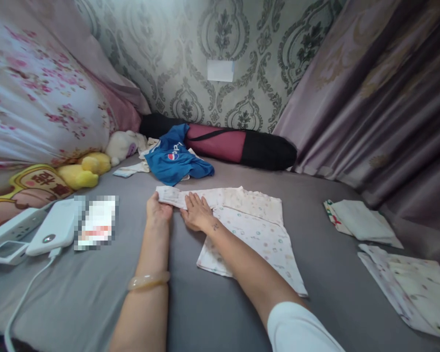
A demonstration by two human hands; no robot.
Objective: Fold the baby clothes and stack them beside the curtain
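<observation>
A small white long-sleeved shirt (pixel 256 237) with a fine coloured print lies spread on the grey bed sheet, its right side folded over across the upper part. One sleeve stretches out to the left. My left hand (pixel 159 210) grips the cuff end of that sleeve, thumb on top and the other fingers partly hidden. Flat on the same sleeve, nearer the shirt's body, rests my right hand (pixel 197 211) with its fingers stretched out. My right forearm passes over the shirt and covers some of it.
A blue T-shirt (pixel 176 156) lies crumpled on other clothes before a long maroon and black bag (pixel 216 142). Folded clothes (pixel 366 222) and another folded garment (pixel 414 288) sit at right. A white power bank (pixel 56 227), cable, power strip (pixel 14 227) and plush toys (pixel 82 171) are at left.
</observation>
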